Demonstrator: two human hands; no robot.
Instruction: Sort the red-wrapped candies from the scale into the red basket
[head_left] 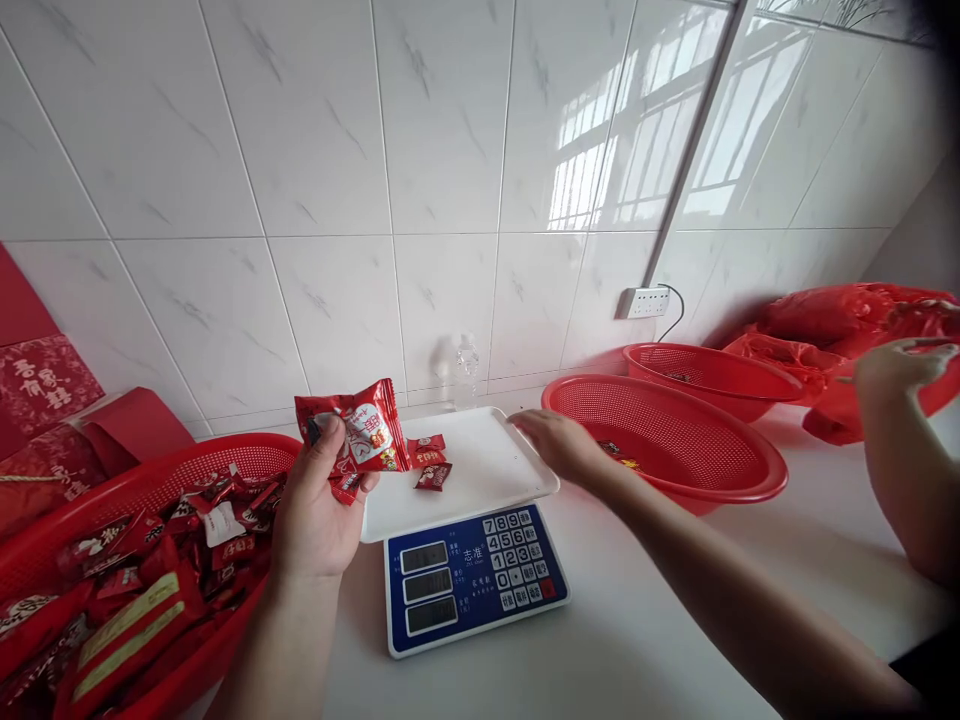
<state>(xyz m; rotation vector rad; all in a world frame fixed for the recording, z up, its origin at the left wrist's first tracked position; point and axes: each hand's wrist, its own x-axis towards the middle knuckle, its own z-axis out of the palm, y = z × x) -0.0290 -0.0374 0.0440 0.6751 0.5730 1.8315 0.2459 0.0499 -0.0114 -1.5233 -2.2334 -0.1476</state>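
My left hand (319, 510) is closed around red snack packets (369, 432), the thumb pressed on the front of the largest one. A smaller red packet shows below it against the fingers. Two small red packets (433, 477) lie on the white tray (487, 480) of a scale. My right hand (559, 445) is at the tray's right side, fingers stretched toward the left and nothing visible in them. Below the tray is the scale's blue keypad panel (480, 570); its displays are too dark to read.
A red basket (247, 445) full of wrapped snacks stands at left, beside red boxes (49, 385). Two red baskets (675, 490) are at right, with red bags (832, 315) behind. A clear bottle (466, 368) stands by the wall. Another person's hand (900, 365) reaches in at far right.
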